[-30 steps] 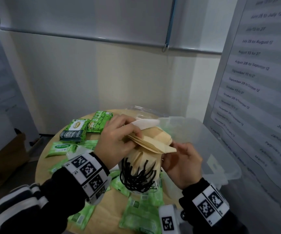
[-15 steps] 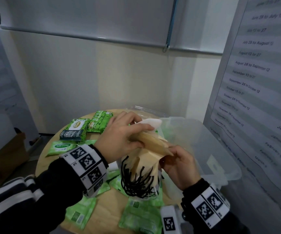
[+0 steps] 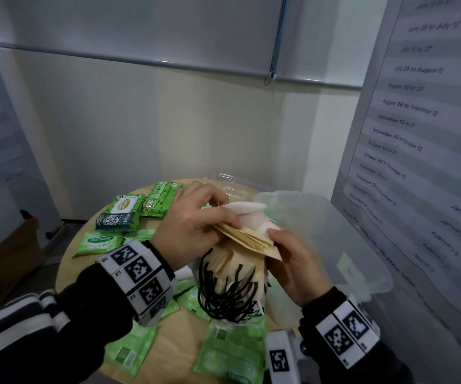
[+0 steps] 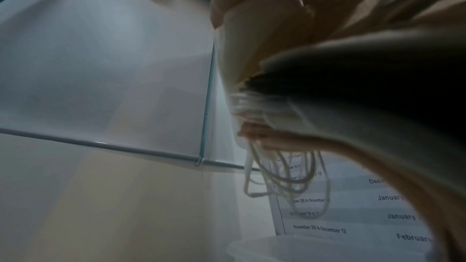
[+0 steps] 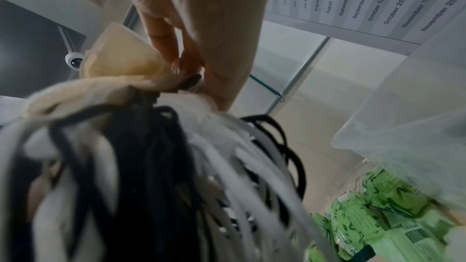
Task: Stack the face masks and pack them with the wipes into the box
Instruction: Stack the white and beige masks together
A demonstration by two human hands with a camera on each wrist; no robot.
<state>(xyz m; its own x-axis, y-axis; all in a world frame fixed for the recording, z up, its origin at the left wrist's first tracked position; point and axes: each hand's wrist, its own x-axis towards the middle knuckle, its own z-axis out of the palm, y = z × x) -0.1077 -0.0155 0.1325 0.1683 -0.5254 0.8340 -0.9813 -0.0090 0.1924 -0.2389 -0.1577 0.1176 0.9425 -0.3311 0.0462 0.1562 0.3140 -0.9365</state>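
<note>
Nearest us, green wipes packs (image 3: 230, 353) lie on the round surface (image 3: 173, 345). Above them our left hand (image 3: 193, 225) and right hand (image 3: 293, 261) both pinch the fanned face masks (image 3: 247, 236), black loops dangling. The clear box (image 3: 356, 245) sits at 2 o'clock; more wipes (image 3: 121, 214) lie at 10 o'clock.

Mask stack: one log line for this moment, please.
masks: held above table | left hand: grips | right hand: grips | box: open | wipes: unpacked

One mask stack (image 3: 247, 236), one box (image 3: 342, 234), two hands.
</note>
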